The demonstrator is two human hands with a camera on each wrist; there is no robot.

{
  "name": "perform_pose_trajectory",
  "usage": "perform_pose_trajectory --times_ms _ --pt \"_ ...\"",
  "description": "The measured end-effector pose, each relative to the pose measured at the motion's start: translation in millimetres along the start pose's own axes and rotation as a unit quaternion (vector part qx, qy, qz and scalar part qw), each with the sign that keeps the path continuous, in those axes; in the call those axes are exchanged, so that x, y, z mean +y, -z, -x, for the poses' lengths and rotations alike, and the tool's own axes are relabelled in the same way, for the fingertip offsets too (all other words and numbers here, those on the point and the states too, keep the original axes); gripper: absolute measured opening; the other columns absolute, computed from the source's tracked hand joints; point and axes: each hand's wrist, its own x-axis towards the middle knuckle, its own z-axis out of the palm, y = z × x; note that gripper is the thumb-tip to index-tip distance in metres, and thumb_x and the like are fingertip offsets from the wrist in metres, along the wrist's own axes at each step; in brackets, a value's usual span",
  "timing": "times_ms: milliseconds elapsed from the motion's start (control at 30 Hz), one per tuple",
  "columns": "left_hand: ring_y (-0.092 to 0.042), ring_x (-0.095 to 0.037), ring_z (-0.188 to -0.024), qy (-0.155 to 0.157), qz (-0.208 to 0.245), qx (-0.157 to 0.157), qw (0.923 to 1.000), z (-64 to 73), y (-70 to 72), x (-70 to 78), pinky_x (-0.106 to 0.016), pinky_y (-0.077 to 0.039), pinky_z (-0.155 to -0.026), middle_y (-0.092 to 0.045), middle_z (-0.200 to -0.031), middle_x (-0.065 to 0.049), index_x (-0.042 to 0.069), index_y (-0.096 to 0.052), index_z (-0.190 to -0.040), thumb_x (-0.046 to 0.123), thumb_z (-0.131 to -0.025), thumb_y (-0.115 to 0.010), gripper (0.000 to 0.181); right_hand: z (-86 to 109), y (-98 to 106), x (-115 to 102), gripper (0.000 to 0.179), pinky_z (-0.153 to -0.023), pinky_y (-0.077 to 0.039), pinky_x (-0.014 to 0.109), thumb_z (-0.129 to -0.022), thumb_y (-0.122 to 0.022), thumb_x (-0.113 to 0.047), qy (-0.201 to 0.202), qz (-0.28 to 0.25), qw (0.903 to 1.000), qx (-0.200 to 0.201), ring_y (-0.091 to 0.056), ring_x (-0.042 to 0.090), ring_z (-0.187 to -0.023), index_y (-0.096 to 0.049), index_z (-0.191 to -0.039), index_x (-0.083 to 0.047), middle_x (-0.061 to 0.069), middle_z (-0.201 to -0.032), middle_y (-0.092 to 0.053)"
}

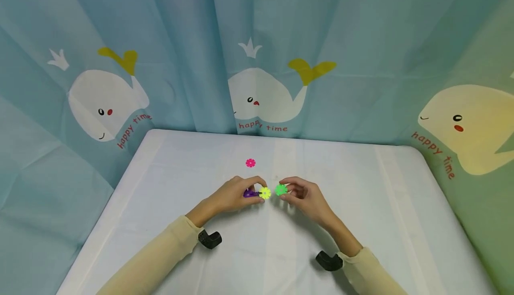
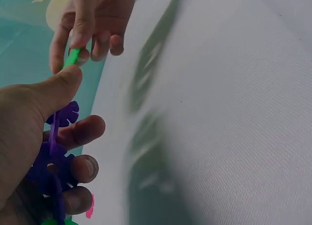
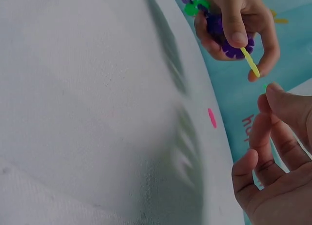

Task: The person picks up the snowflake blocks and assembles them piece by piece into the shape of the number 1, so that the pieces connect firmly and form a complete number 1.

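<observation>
My left hand (image 1: pixel 230 195) holds a cluster of joined purple snowflake discs (image 1: pixel 250 193), with a yellow snowflake disc (image 1: pixel 265 193) at the end toward the right hand. Seen edge-on in the right wrist view, the yellow disc (image 3: pixel 251 63) meets a purple disc (image 3: pixel 238 49); a green piece (image 3: pixel 195 7) is part of the cluster's other end. A separate green snowflake disc (image 1: pixel 281 189) is pinched between thumb and fingertips of my right hand (image 1: pixel 307 197). A small gap lies between the yellow and green discs. Fingers and palm hide part of the cluster.
One pink snowflake disc (image 1: pixel 250 163) lies flat on the white-covered table (image 1: pixel 361 188), beyond the hands. Behind the table hangs a blue curtain (image 1: pixel 184 63) printed with whales. Black wrist devices (image 1: pixel 209 239) sit at both cuffs.
</observation>
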Motion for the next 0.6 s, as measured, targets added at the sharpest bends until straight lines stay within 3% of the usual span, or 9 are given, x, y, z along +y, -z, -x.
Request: perform_pose_trajectory --times_ms 367,600 --pt "-0.054 -0.005 -0.067 -0.008 0.010 -0.004 0.9999 -6.4 1.2 0.9 -0.022 -0.046 -0.062 -0.065 -0.082 0.008 0.018 -0.067 -0.123 0.028 -0.094 -0.078 0.033 0.2 -2.9 -0.4 0.033 -0.059 -0.051 0.024 -0.090 -0.078 -0.001 0.032 0.005 0.9995 0.005 -0.063 0.026 -0.068 -0.068 -0.121 -0.005 0.012 -0.091 -0.071" --pt "-0.058 -0.006 -0.073 -0.003 0.020 -0.009 0.9998 -7.6 3.2 2.2 -0.023 -0.049 -0.066 -0.067 -0.086 0.008 0.018 -0.069 -0.123 0.027 -0.093 -0.079 0.033 -0.5 -4.7 1.5 0.033 -0.059 -0.050 0.022 -0.088 -0.078 0.003 0.048 0.000 0.9988 0.012 -0.061 0.017 -0.068 -0.068 -0.119 -0.003 0.014 -0.090 -0.070"
